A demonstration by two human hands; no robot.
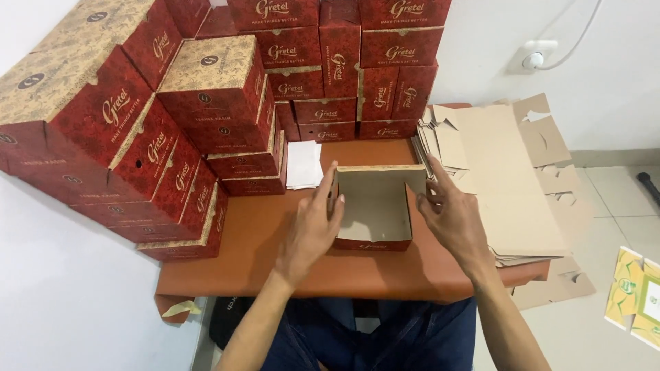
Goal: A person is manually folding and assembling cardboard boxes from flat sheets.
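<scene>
Far left, finished red-and-gold lidded boxes [103, 117] stand stacked in leaning columns against the wall, and the stack continues along the back of the orange surface [254, 268] as further closed red boxes [344, 62]. By their number, a large share of the assembly work appears complete.

Just right of the left stack, a small pile of white paper sheets [303, 165] lies on the surface, apart from the work in hand.

At centre, one open red box [375, 209] sits upright near the front edge, its plain cardboard interior showing and empty. Its walls are raised, and no lid is on it. I judge this unit formed but not closed.

The left hand [313, 230] presses flat against the box's left wall, fingers extended upward along it; it is open and bracing, not clasping. The right hand [450, 213] rests at the right wall with fingers spread and loosely curled, touching the rim; it holds nothing.

To the right, a thick pile of flat unfolded cardboard blanks [505, 185] overhangs the surface edge, indicating considerable work remaining. More loose blanks lie on the tiled floor [612, 206] below. At far right on the floor lies a yellow-green printed carton blank [636, 295].
</scene>
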